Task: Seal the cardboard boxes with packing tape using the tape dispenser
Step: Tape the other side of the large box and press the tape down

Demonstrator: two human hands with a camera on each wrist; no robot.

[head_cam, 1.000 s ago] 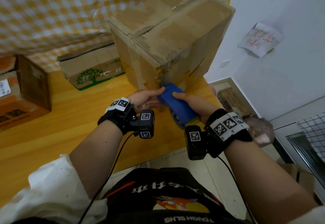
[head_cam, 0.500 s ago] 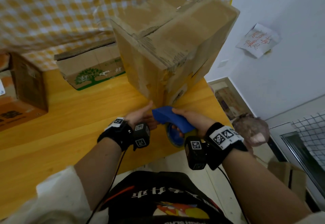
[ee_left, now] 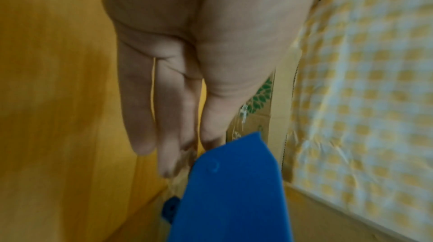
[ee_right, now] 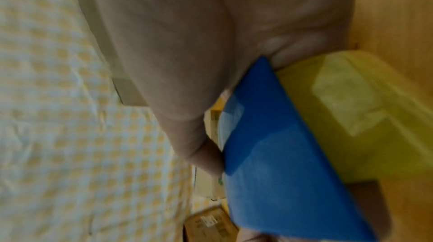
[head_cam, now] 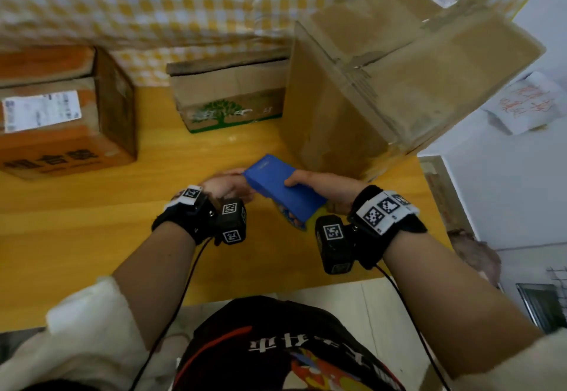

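A blue tape dispenser hangs low over the yellow wooden table, just left of the big cardboard box. My right hand grips it, thumb on top; the right wrist view shows the blue dispenser and its yellowish tape roll under the palm. My left hand is at the dispenser's front end. In the left wrist view my left hand has fairly straight fingers, the thumb close to them beside the blue dispenser. I cannot make out any tape between them.
A smaller box with a green tree print stands behind my hands. An orange box with a white label sits at the left. A yellow checked cloth hangs behind. The table edge and a white wall lie to the right.
Both hands and the dispenser have come down off the big box's near corner and moved left, away from it. The view has swung left, showing more of the orange box.
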